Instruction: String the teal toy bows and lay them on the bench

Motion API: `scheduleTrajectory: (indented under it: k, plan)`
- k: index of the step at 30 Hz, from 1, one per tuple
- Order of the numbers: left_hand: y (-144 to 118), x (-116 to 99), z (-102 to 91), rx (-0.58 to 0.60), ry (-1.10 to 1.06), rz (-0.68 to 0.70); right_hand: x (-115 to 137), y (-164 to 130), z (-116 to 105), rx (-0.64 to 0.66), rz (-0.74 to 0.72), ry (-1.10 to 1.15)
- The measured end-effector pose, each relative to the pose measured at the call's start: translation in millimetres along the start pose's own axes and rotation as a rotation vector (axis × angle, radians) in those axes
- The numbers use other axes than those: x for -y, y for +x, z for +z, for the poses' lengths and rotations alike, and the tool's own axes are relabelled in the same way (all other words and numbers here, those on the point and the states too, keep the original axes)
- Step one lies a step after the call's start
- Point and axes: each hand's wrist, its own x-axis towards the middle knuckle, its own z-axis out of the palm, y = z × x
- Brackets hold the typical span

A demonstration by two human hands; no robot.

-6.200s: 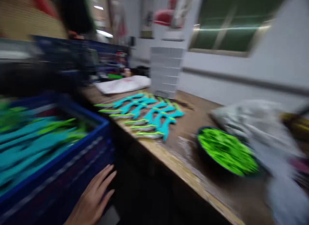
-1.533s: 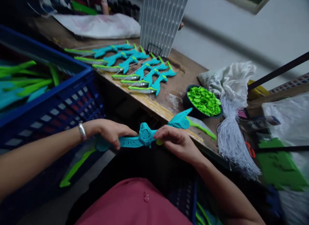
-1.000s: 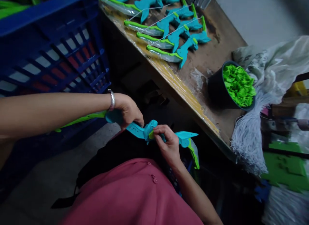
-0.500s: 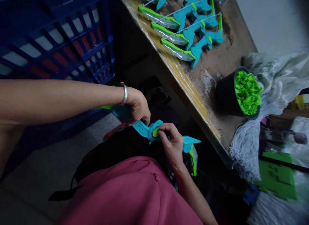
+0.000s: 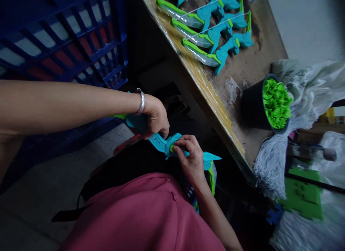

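Note:
A turquoise toy bow (image 5: 158, 142) with green limb ends lies across my lap, over dark cloth. My left hand (image 5: 156, 116), wearing a silver bangle, is closed around its body from above, hiding part of it. My right hand (image 5: 191, 155) pinches a small green plastic piece (image 5: 171, 148) between thumb and fingertips, against the raised middle of the bow. Whether that piece is fully seated in the bow cannot be made out. The bow's pointed turquoise end (image 5: 211, 156) sticks out beyond my right hand, with a green and clear limb below it.
On the wooden table (image 5: 212, 89) several strung toy bows (image 5: 201, 56) lie in a row. A black bucket (image 5: 252, 103) of green pieces stands near a hank of white strings (image 5: 272, 164). At left is a blue plastic crate (image 5: 81, 42); green foam mats (image 5: 303, 193) are at right.
My right hand has moved slightly left, pressing the green piece closer against the bow. My left hand keeps its hold. The view has shifted a little.

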Motion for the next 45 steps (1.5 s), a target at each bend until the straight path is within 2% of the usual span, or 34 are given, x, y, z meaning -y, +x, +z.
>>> scheduleTrajectory:
  k: [4,8,11,15,21,23,26,29,33,39,45]
  plan:
    - [2,4,1.4,-0.020,-0.017,0.009,-13,4,-3,-0.031,0.052,-0.028]
    - [-1,-1,0.1,-0.047,-0.019,0.008,-22,17,-15,0.155,0.036,-0.071]
    - [-6,-10,-1.8,-0.078,-0.120,-0.047,-23,25,-22,0.244,0.001,-0.081]
    - [-10,-14,-3.9,-0.110,-0.271,-0.129,-26,29,-24,0.219,-0.027,-0.050]
    - [-3,-6,-1.6,-0.062,-0.167,-0.046,-30,28,-19,0.196,-0.013,-0.029]
    - [1,-11,2.6,-0.124,-0.091,-0.086,-29,27,-18,0.194,0.007,-0.019]
    - [10,-22,13.4,-0.326,0.072,-0.181,-27,26,-16,0.190,0.030,-0.017]
    - [21,-28,26.6,-0.471,0.093,-0.217,-25,24,-14,0.194,0.042,-0.007]
    - [28,-24,40.7,-0.519,0.023,-0.245,-23,16,-9,0.151,0.048,0.056]
    - [24,-26,51.1,-0.501,0.076,-0.254,-18,6,-2,0.090,0.078,0.125]
    - [17,-39,57.8,-0.589,0.153,-0.244,-19,8,-12,0.213,0.218,0.214]
